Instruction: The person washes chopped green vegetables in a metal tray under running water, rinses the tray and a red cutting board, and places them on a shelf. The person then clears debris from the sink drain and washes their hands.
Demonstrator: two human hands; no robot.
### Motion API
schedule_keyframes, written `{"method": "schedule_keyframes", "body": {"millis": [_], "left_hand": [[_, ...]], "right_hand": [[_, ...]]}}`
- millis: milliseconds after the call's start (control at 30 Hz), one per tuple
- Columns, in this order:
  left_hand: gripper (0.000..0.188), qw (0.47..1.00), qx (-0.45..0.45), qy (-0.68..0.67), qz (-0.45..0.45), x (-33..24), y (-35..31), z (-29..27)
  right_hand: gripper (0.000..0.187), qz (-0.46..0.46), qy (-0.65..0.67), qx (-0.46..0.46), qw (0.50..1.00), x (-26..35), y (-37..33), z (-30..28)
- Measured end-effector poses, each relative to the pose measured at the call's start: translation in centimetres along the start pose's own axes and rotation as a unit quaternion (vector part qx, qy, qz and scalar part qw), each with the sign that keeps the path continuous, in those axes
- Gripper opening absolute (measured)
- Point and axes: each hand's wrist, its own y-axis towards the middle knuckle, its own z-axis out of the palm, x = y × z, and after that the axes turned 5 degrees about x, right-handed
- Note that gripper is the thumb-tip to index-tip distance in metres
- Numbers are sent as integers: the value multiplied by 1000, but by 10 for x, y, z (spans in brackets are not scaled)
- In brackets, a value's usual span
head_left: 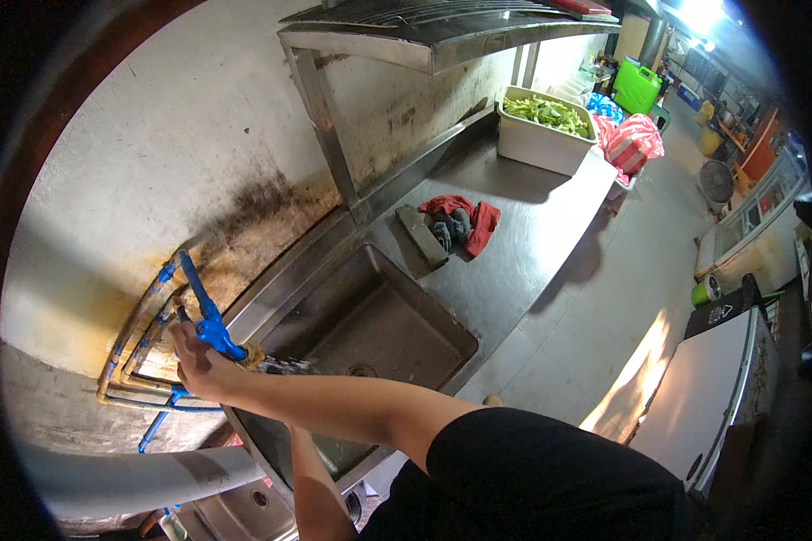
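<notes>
My right hand (203, 371) reaches across to the left, its fingers closed around the handle side of a blue plastic faucet (215, 334) on the wall piping. A little water (287, 365) runs from the faucet's spout into a brown-stained metal sink basin (379, 316). My left forearm (311, 487) rises from the lower edge. The left hand is hidden behind my right forearm, so its fingers do not show. On the metal counter beyond the basin lie a red cloth (485, 227), dark grey crumpled cloths (456, 230) and a greyish block (421, 236).
A white tub (546, 144) of cut green vegetables stands at the counter's far end, with red-striped plastic bags (632, 142) beside it. A metal shelf (433, 50) overhangs the counter. Blue and brown pipes (144, 343) run along the wall. A second sink (244, 514) and a grey pipe (144, 478) lie lower left.
</notes>
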Motion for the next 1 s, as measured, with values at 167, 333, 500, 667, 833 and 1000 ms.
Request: {"method": "schedule_keyframes", "body": {"millis": [167,333,500,667,833,1000], "left_hand": [[35,997,-20,-5,-79,36,-48,-10],[36,996,-39,14,-83,37,-26,24],[45,846,14,511,-149,39,3,98],[26,980,-28,172,-94,58,10,144],[37,276,-105,952,-85,69,45,196],[44,552,-108,778,279,107,130,425]], "right_hand": [[66,200,700,45,684,16,-33,-55],[47,23,689,66,721,-73,-125,-63],[45,191,601,348,694,-290,-341,-98],[45,584,687,-35,431,-470,-669,-260],[44,820,510,27,260,-445,-888,-378],[45,908,250,153,300,-424,-948,-451]]}}
